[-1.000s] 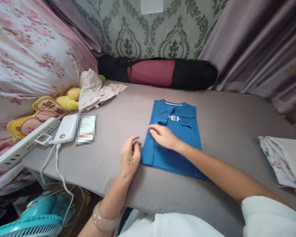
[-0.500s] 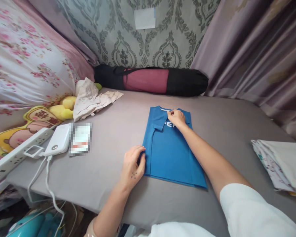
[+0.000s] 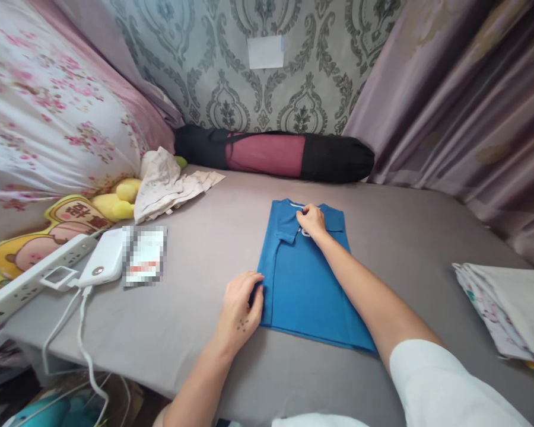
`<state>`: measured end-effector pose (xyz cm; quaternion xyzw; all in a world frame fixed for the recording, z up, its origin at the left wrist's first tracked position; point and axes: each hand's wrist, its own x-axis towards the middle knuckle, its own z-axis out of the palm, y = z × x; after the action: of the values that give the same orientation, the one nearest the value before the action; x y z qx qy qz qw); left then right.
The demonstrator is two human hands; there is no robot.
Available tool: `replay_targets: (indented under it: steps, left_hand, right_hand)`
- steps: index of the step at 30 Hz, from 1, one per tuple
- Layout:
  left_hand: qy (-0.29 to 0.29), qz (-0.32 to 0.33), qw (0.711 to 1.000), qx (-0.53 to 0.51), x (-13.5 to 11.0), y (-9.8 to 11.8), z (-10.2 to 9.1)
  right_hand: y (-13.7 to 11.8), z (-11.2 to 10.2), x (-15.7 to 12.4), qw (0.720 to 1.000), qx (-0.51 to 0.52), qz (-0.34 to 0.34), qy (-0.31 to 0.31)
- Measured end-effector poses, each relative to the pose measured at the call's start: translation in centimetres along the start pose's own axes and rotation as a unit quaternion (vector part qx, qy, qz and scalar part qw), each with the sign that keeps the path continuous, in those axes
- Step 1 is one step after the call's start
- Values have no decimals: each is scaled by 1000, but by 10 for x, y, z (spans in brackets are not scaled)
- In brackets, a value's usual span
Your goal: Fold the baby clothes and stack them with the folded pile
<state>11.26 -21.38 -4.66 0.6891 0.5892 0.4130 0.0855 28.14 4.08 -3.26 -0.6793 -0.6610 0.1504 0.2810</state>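
A blue T-shirt lies partly folded on the grey sheet, its collar towards the far side. Both sides are turned in, and the short sleeves rest over the chest. White lettering on the chest is mostly covered. Near the collar, my right hand has its fingers pinched together on the fabric by the left sleeve. My left hand is at the shirt's lower left edge, thumb and curled fingers closed about the fold. Exactly how much cloth each hand grips is hidden.
A black and maroon long bag lies along the wall. To the left are crumpled pale cloth, yellow plush toys, a white power bank, a blurred packet and a power strip. Folded cloth sits right.
My right hand has shifted slightly left along the chest, now covering more lettering. The right sleeve shows more plainly. My left hand stays at the edge; the whole view has shifted a little.
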Motion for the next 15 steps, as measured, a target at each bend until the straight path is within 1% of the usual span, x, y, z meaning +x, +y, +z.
replay_targets:
  steps: [4, 8, 11, 15]
  left_hand:
    - [-4, 1, 1000, -4, 1, 1, 0]
    - [-5, 3, 1000, -7, 1, 1, -1]
    - [-6, 6, 1000, -8, 1, 1, -1]
    - [-3, 9, 1000, -9, 1, 1, -1]
  right_hand:
    - [-6, 2, -6, 999, 41, -9, 18]
    - [-11, 6, -13, 997, 67, -46, 16]
    - [-14, 9, -18, 995, 61, -78, -7]
    - [-19, 10, -24, 989, 25, -141, -45]
